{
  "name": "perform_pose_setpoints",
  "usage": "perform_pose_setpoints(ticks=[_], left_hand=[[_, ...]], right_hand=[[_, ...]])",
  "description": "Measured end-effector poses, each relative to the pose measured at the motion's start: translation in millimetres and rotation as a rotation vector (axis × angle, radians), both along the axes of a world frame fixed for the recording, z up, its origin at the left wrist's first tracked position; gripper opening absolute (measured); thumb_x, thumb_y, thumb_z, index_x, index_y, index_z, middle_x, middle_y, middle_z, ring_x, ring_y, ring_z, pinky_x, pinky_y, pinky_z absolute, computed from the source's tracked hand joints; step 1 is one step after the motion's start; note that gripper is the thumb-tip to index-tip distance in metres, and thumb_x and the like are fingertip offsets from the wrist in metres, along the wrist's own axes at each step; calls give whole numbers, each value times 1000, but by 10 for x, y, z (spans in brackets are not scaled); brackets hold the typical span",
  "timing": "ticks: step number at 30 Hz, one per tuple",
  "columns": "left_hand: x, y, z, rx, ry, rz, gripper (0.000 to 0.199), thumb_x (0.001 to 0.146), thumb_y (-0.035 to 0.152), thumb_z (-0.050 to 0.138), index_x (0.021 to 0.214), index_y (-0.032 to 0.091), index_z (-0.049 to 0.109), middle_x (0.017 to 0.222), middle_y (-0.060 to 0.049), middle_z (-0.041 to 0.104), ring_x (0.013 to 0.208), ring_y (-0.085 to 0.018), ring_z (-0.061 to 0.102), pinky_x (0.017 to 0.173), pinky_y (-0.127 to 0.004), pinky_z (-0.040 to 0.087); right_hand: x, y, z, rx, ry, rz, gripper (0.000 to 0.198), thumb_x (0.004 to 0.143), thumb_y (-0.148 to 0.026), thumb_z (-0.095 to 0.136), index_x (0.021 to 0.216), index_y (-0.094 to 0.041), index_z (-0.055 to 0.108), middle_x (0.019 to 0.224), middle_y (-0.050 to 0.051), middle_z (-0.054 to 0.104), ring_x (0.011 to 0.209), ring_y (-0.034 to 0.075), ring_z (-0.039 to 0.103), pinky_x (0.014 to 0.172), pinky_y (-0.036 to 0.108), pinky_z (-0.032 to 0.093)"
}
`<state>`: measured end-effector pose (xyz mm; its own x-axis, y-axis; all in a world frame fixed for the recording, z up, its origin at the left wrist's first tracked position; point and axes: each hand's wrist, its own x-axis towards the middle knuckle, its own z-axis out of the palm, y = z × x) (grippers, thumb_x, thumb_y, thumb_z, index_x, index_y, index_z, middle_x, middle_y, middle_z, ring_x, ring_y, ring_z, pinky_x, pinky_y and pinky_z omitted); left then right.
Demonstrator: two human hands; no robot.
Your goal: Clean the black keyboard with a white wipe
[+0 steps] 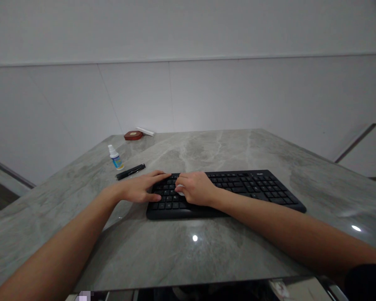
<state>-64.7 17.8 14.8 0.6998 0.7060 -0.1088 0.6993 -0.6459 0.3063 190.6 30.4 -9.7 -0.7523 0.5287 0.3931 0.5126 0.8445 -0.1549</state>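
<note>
A black keyboard (232, 180) lies flat on the marbled table. At its left end rests my left hand (141, 188), fingers stretched toward the back edge and thumb apart on the nearer keys. My right hand (197, 188) is closed over the keys left of the middle, pinching a small white wad (180, 190) against them. Most of the wad is hidden by the fingers, so its material cannot be made out. Beyond my left wrist lie a black, pen-like object (130, 172) and a small white-capped bottle (115, 158) with a blue and yellow label.
A reddish-brown case (133, 135) and a flat white piece (145, 131) lie at the far left of the grey marbled table (188, 255). A pale wall (207, 96) stands behind it. Along the table's front edge, partly visible items (294, 288) sit below.
</note>
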Motion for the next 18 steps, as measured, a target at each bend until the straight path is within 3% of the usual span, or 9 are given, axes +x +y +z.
perform_pose_setpoints(ticks=[11,18], left_hand=[[38,-32,38,4,7,30,77,89,40,61,155,23,26,157,-12,34,139,-34,41,115,-46,35],[36,-33,38,2,24,33,77,89,42,59,155,23,25,157,-12,33,139,-34,41,115,-44,36]], right_hand=[[52,109,90,-119,-48,8,13,88,-22,62,89,-17,74,90,7,75,81,19,65,70,29,41],[102,168,92,-157,-10,176,10,85,-13,62,84,-14,72,87,7,71,79,17,62,74,27,45]])
